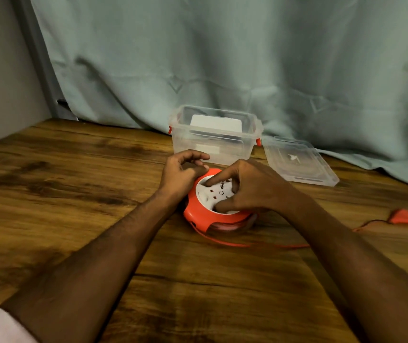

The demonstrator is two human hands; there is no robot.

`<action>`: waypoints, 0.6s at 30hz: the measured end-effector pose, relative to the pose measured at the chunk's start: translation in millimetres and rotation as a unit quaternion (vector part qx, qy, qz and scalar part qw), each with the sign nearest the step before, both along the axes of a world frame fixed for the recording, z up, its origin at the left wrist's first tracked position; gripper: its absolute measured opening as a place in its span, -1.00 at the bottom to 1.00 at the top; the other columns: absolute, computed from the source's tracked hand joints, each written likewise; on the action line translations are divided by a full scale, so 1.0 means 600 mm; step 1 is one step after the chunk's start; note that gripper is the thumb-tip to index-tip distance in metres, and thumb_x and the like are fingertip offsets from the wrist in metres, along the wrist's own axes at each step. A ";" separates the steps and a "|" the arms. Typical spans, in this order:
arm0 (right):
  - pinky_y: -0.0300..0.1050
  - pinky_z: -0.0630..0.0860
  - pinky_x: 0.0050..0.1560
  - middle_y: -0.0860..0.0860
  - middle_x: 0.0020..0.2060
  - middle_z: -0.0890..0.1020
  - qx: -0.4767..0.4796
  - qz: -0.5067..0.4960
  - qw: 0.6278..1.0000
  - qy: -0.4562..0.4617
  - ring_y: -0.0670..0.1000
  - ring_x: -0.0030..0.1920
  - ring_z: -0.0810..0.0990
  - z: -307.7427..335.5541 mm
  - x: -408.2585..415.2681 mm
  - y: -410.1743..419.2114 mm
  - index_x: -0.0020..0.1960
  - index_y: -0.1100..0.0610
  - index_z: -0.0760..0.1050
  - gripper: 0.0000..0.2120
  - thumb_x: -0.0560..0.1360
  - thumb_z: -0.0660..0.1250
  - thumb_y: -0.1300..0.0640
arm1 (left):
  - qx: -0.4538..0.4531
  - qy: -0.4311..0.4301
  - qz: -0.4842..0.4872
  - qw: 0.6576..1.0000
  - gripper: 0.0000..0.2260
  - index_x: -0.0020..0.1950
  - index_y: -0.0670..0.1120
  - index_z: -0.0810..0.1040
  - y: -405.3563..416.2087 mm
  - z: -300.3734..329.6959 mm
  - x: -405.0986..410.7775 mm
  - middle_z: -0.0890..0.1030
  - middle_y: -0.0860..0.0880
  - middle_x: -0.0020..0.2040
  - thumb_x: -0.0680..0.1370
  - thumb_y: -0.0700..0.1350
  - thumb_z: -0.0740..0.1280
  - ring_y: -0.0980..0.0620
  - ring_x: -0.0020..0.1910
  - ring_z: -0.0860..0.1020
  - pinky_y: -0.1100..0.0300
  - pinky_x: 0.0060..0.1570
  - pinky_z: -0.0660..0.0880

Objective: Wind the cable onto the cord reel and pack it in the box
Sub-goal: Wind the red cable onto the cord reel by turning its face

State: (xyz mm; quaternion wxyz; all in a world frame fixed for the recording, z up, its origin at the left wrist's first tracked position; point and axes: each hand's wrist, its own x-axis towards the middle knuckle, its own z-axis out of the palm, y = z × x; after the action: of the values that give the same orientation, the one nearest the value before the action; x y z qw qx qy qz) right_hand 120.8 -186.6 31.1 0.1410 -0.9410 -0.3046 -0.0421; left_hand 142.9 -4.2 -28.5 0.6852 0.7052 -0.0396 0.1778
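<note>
An orange cord reel (pixel 206 214) with a white socket face is seen lying flat on the wooden table (pixel 74 194), just in front of a clear plastic box (pixel 216 134). The box stands open near the back edge of the table, against a pale green curtain (pixel 222 58); red latches are seen at its corners, and a flat white item (pixel 216 123) is seen through its walls, though what that item is cannot be told. The clear lid (pixel 299 162) is laid flat on the table just to the right of the box, apart from it. The reel is held by both hands. The left hand (pixel 181 174) is curled against the far left rim of the orange housing, its fingers bent inward and resting on the edge. The right hand (pixel 250 186) is spread over the white face, with the index fingertip pressed near the upper left of the face and the thumb set at the near edge, so the face is gripped between them. Part of the orange cable (pixel 247 243) is seen wound inside the housing at the near side; the rest is trailed out along the table to the right, ending at an orange plug (pixel 404 217) well apart from the reel. The cable is not yet fully wound, and the reel is outside the box.
</note>
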 end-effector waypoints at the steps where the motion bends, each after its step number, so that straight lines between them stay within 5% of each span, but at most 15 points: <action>1: -0.12 0.38 -0.18 -0.25 -0.26 0.50 0.014 -0.030 0.999 -0.017 -0.14 -0.15 0.52 -0.008 -0.003 0.004 0.15 -0.41 0.61 -0.38 0.09 0.33 -0.46 | -0.001 0.000 0.005 1.000 -0.77 0.04 -0.18 0.69 -0.001 0.000 -0.002 0.61 -0.15 -0.12 0.44 -0.37 0.41 -0.06 -0.08 0.61 -0.10 0.11 0.58; 4: -0.10 0.38 -0.06 -0.14 0.05 0.66 0.068 -0.137 0.984 -0.095 0.01 0.10 0.59 -0.041 -0.013 0.024 0.10 -0.23 0.67 -0.34 0.09 0.38 -0.52 | -0.017 -0.001 0.020 1.000 -0.79 0.00 -0.17 0.70 -0.002 0.004 -0.008 0.62 -0.18 -0.11 0.39 -0.31 0.42 -0.06 -0.10 0.60 -0.06 0.07 0.58; 7: -0.10 0.34 -0.06 -0.06 0.11 0.68 0.095 -0.190 0.967 -0.142 0.05 0.12 0.60 -0.060 -0.023 0.040 0.10 -0.13 0.66 -0.34 0.16 0.42 -0.51 | -0.014 -0.007 0.029 0.999 -0.76 -0.01 -0.16 0.70 -0.001 0.006 -0.011 0.63 -0.25 -0.11 0.35 -0.23 0.41 -0.07 -0.11 0.61 -0.03 0.05 0.58; 13: -0.03 0.51 0.10 -0.06 0.17 0.69 0.056 -0.134 0.974 -0.174 0.04 0.15 0.63 -0.061 -0.034 0.030 0.27 -0.12 0.63 -0.38 0.36 0.33 -0.45 | -0.015 -0.007 0.042 0.999 -0.82 -0.11 -0.04 0.72 0.002 0.001 -0.006 0.65 -0.09 -0.17 0.36 -0.22 0.40 -0.01 -0.16 0.62 0.05 -0.09 0.58; 18: -0.09 0.51 -0.14 -0.06 0.03 0.66 0.026 -0.060 0.979 -0.191 0.04 -0.03 0.65 -0.030 -0.033 0.004 0.21 -0.15 0.63 -0.63 0.44 0.33 -0.13 | -0.019 -0.017 0.028 0.999 -0.84 -0.10 -0.05 0.72 0.004 -0.001 -0.006 0.66 -0.11 -0.16 0.41 -0.26 0.43 -0.02 -0.17 0.62 0.03 -0.10 0.58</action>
State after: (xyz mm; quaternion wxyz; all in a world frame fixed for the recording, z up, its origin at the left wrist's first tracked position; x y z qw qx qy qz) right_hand 101.1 -184.5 13.2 0.1022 -0.9282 -0.2674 -0.2376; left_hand 139.5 -1.7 -28.9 0.6929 0.6894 -0.0282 0.2093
